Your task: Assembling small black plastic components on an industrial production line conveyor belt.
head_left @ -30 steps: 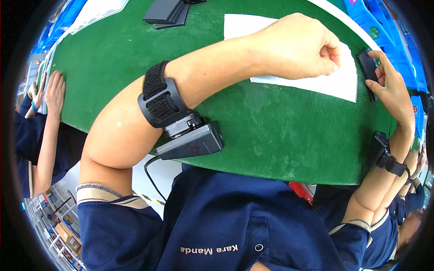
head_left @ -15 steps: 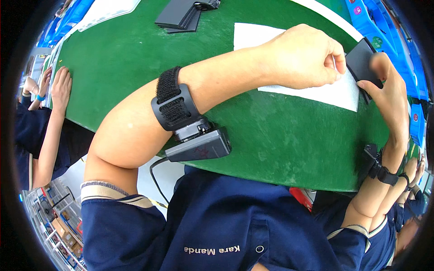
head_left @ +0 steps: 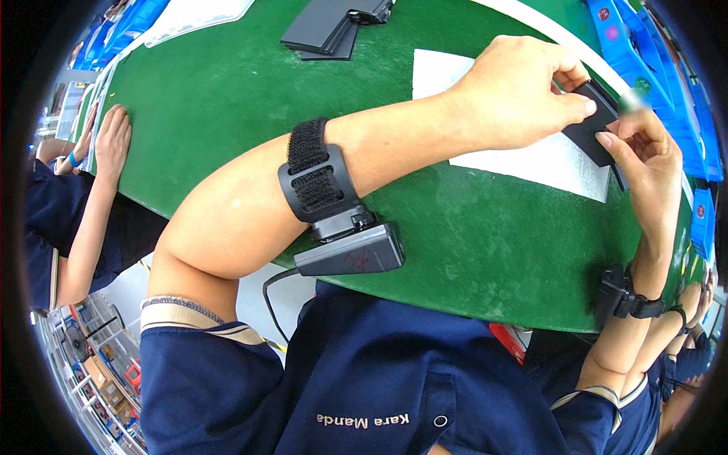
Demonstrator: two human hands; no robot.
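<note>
A flat black rectangular panel (head_left: 590, 136) is held up at a tilt between my two hands, at the far right over a white sheet (head_left: 531, 171). My left hand (head_left: 523, 95) pinches its upper left edge between thumb and fingers. Lower down, my right hand (head_left: 644, 148) grips the panel's right side, the thumb on the near face and the fingers curled. Part of the panel's far side is hidden by the fingers. Beneath the hands the white sheet lies flat on the green table (head_left: 470, 243).
Several similar black panels (head_left: 318, 26) lie stacked at the back of the table. Blue bins (head_left: 644, 61) line the right side. At the left, another person's hand (head_left: 114, 144) rests on the table edge. Black strapped devices (head_left: 349, 254) sit on my forearms.
My left hand has moved right and its fingers now meet the panel, which my right hand alone held before. The panel has turned and shifted slightly lower. The whole view has shifted slightly.
</note>
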